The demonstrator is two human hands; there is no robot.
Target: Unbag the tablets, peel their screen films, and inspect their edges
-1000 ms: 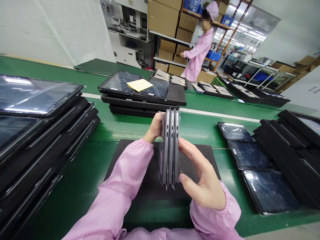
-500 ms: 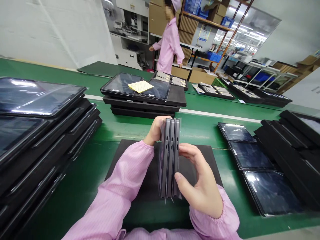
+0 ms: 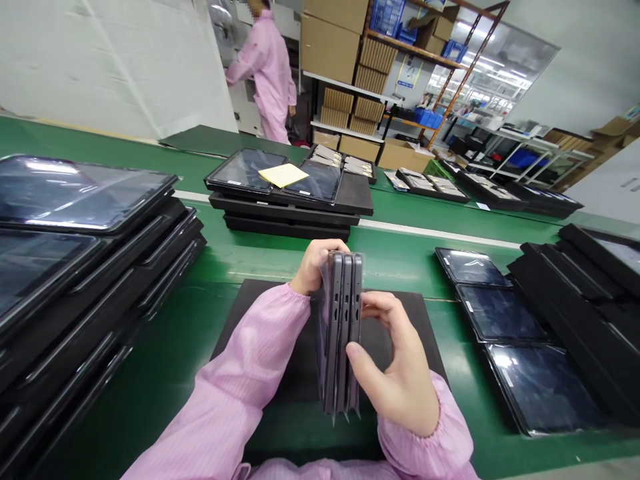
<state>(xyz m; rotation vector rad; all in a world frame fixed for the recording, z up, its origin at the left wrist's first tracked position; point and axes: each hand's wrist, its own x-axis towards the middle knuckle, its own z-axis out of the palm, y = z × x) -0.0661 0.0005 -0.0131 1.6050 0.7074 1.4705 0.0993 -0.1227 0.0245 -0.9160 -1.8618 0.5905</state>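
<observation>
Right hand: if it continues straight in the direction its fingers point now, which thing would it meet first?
Probably the rightmost of the three upright tablets. The right hand is right beside it; whether it already touches is hard to see.

Tabletop point(image 3: 405, 260) lane between left stack point(image 3: 145, 260) and pad point(image 3: 245, 333): passable at its far end; left sleeve point(image 3: 245, 360) crosses the near part. Lane between pad and flat tablets point(image 3: 503, 312): passable, right sleeve point(image 3: 425, 433) intruding at the near end. Far side: back stack point(image 3: 295, 217) obstructs, with passage to its right. Right stack point(image 3: 575, 287) blocks beyond the tablets. Centre: upright devices point(image 3: 343, 340) bar crossing; left hand point(image 3: 323, 263) occupies their far end, right hand point(image 3: 395, 370) their right face.
</observation>
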